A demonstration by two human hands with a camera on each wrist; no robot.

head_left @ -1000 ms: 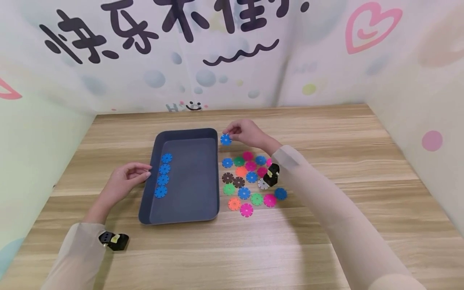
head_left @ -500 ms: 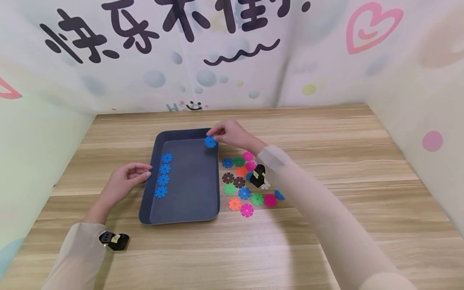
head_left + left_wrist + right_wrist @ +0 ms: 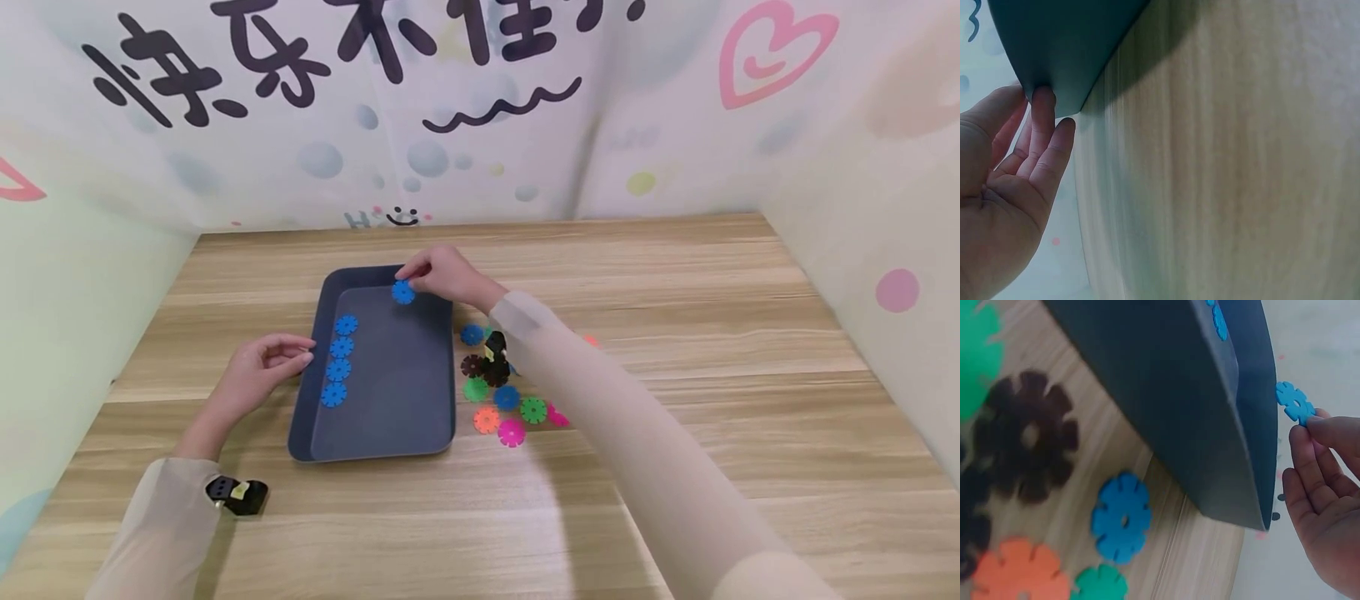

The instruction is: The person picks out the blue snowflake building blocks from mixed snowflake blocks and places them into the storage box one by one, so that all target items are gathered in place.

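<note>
My right hand [image 3: 435, 273] pinches a blue snowflake disc [image 3: 402, 292] over the far end of the dark blue tray [image 3: 382, 450]; the right wrist view shows the same blue disc [image 3: 1295, 402] at my fingertips [image 3: 1322, 428] above the tray wall [image 3: 1166, 394]. Several blue discs [image 3: 337, 358] lie in a column along the tray's left side. My left hand [image 3: 258, 371] rests beside the tray's left wall, fingers straight and touching the wall [image 3: 1054, 56].
A loose pile of snowflake discs [image 3: 498, 400] in blue, green, pink, orange and brown lies on the wooden table [image 3: 675, 333] right of the tray, partly hidden by my right forearm. Decorated walls close in the back and both sides.
My right hand has carried the blue disc leftward, from beside the tray's far right corner to over the tray's far end. The left hand has stayed put.
</note>
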